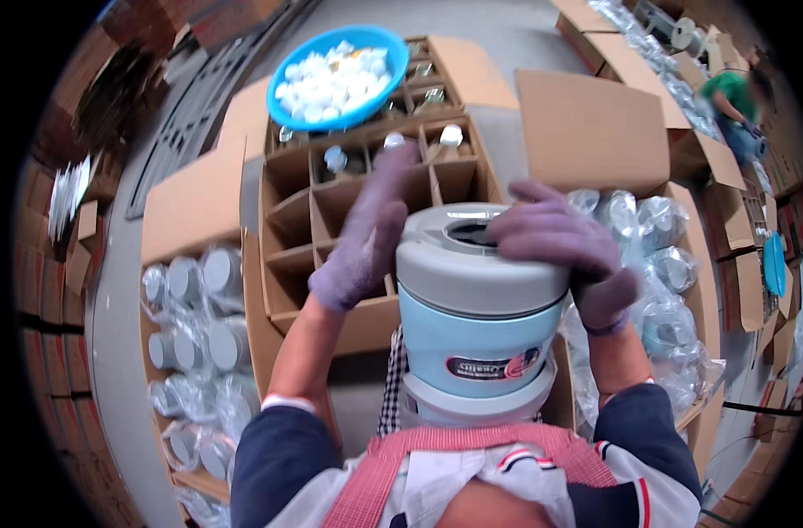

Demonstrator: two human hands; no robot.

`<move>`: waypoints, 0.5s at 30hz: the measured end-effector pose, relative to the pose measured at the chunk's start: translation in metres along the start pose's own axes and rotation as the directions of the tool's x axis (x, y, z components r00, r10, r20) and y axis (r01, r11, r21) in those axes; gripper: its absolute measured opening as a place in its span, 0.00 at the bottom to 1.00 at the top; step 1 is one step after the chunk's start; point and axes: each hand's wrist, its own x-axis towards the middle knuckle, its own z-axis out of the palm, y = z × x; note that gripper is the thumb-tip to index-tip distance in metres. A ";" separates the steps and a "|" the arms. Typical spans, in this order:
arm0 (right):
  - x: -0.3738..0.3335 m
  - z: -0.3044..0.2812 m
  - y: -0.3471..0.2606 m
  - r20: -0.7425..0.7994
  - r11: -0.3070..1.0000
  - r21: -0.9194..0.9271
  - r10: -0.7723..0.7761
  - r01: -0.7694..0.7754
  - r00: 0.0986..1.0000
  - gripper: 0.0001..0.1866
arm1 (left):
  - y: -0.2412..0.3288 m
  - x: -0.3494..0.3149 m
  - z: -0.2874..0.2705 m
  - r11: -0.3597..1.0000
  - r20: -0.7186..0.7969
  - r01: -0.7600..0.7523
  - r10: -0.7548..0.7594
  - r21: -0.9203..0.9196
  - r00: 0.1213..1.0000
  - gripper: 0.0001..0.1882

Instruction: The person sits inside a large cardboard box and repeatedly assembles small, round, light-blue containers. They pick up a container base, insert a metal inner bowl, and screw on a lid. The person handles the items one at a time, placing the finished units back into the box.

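Close in front of my body stands a light blue insulated jug [481, 339] with a thick grey lid [472, 273] that has a dark round opening on top. A purple glove covers my left hand [362, 233], which is raised just left of the lid with its fingers stretched upward and nothing in them. My right hand [564, 246], gloved alike and slightly blurred, lies over the lid's right side, fingers extended toward the opening. Beyond the jug, a divided carton [331, 321] holds several bottles; one white-capped bottle [450, 141] shows at its far right.
A blue basin [283, 110] heaped with white caps rests on the far carton. Flanking me are a left carton [252, 326] and a right carton [705, 352] of plastic-wrapped containers. A person in green [736, 106] bends over cartons at far right. Stacked boxes [54, 378] line the left.
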 end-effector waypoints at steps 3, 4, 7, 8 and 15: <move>-0.017 0.007 0.053 -0.157 0.945 0.113 0.321 -0.306 0.934 0.22 | 0.038 -0.010 -0.001 0.989 0.222 0.055 -0.024 -0.135 0.975 0.35; -0.007 0.001 0.066 -0.190 0.906 -0.274 0.277 -0.322 0.942 0.20 | 0.048 -0.014 -0.002 0.970 0.192 0.153 -0.117 -0.188 0.974 0.34; 0.021 0.008 0.036 -0.110 0.990 -0.138 0.007 -0.022 0.994 0.37 | -0.003 0.013 -0.015 0.974 0.039 0.015 -0.006 -0.227 0.999 0.35; 0.028 0.012 0.039 -0.098 0.990 0.074 0.123 -0.116 0.987 0.43 | -0.029 0.013 -0.015 0.983 0.096 -0.019 0.037 -0.180 0.995 0.38; 0.042 -0.015 0.172 -0.365 0.821 0.570 0.220 0.030 0.905 0.21 | -0.105 0.096 -0.016 0.960 -0.063 0.051 -0.070 -0.274 0.996 0.15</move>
